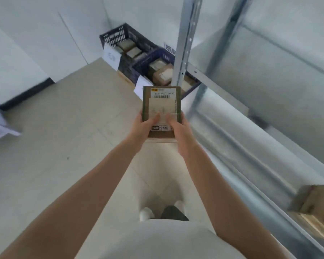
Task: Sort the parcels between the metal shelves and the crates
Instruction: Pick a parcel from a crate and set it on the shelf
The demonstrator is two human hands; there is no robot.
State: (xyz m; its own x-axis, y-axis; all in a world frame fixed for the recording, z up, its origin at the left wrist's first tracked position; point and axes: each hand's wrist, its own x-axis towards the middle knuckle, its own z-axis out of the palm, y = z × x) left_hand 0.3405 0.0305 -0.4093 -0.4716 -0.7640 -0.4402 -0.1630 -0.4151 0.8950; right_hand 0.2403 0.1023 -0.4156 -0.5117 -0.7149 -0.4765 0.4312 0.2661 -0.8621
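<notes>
1. We stand on a pale tiled floor [64, 128] in a white-walled corner, with metal shelves [232, 113] at our right.
2. We count two dark crates by the wall, a far crate [118, 34] and a near crate [157, 55], both holding boxes. One box [314, 200] sits on a lower shelf.
3. One parcel [161, 103] is held above the floor between our left hand [144, 126] and right hand [178, 128]. Thumbs press its labelled top and fingers curl round its sides.

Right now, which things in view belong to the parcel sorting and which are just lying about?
Job in hand: held parcel, gripped by left hand and right hand; far crate; near crate; metal shelves; shelf parcel at lower right.
Lying about: pale object at the left edge, too blurred to identify.
</notes>
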